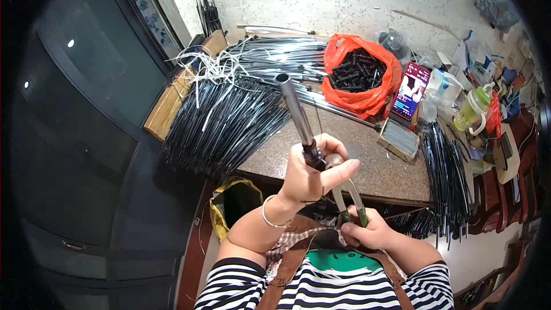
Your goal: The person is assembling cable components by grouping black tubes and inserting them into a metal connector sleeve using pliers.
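My left hand [310,175], with a bracelet at its wrist, is wrapped round a shiny metal tube [296,112] with a black fitting [312,155] at its lower end. The tube tilts up and to the left, its hollow end away from me. My right hand [370,231] grips a pair of pliers [354,196] by its green handles. The head of the pliers lies beside the black fitting, under my left thumb. Whether its jaws touch the fitting I cannot tell, as my left fingers partly hide them.
Bundles of thin black rods [229,126] cover the table's left, with white ties [215,66] on top. Behind are a red plastic bag [361,109] of black pieces, a phone [410,89] and a small box [397,138]. More rods [445,183] overhang the right edge; a green bottle [473,108] stands beyond.
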Tool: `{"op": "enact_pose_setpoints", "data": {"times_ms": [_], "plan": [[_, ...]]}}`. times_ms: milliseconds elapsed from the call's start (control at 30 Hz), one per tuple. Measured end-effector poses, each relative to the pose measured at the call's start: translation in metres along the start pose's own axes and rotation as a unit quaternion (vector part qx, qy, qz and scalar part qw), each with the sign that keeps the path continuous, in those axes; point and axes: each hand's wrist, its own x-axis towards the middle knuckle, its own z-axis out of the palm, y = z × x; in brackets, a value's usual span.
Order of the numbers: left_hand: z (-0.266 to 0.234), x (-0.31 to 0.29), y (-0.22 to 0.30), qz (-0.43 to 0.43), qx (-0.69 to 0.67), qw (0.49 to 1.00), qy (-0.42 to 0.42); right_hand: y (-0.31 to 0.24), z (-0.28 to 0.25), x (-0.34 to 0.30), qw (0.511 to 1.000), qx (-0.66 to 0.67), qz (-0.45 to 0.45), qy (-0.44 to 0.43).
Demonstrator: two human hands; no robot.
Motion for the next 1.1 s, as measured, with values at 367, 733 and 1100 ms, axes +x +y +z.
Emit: {"op": "enact_pose_setpoints", "data": {"times_ms": [367, 733, 1100], "plan": [[0.004, -0.002, -0.002, -0.014, 0.004, 1.0, -0.001, -0.002, 0.003, -0.003, 0.901, -0.337, -0.17, 0.215], [-0.011, 0.009, -0.009, -0.066, -0.249, 0.945, -0.204, -0.006, -0.072, 0.003, 0.78, -0.484, -0.092, 0.386], [-0.013, 0.013, -0.01, 0.026, -0.07, 0.979, -0.188, 0.058, -0.098, 0.027, 0.585, -0.676, 0.021, 0.447]]}}
